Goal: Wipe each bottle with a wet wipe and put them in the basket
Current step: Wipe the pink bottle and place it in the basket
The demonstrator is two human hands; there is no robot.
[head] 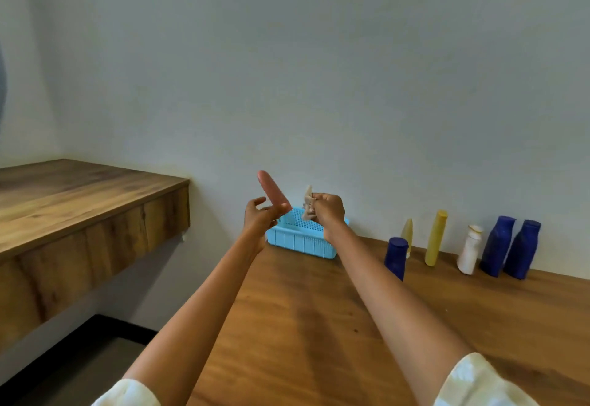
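My left hand (260, 218) holds a slim pink bottle (273, 191) by its lower end, tilted up and to the left, above the light blue basket (301, 239). Close beside it, my right hand (329, 209) grips a crumpled beige wet wipe (308, 203), a small gap away from the bottle. The basket sits on the wooden table (319, 325) against the wall. To its right stand a short dark blue bottle (396, 257), a pale yellow pointed bottle (408, 231), a tall yellow bottle (435, 238), a white bottle (470, 249) and two dark blue bottles (510, 246).
A second wooden counter (79, 201) stands higher at the left, separated from the table by a gap over the dark floor (79, 364). The grey wall runs right behind the basket and the row of bottles.
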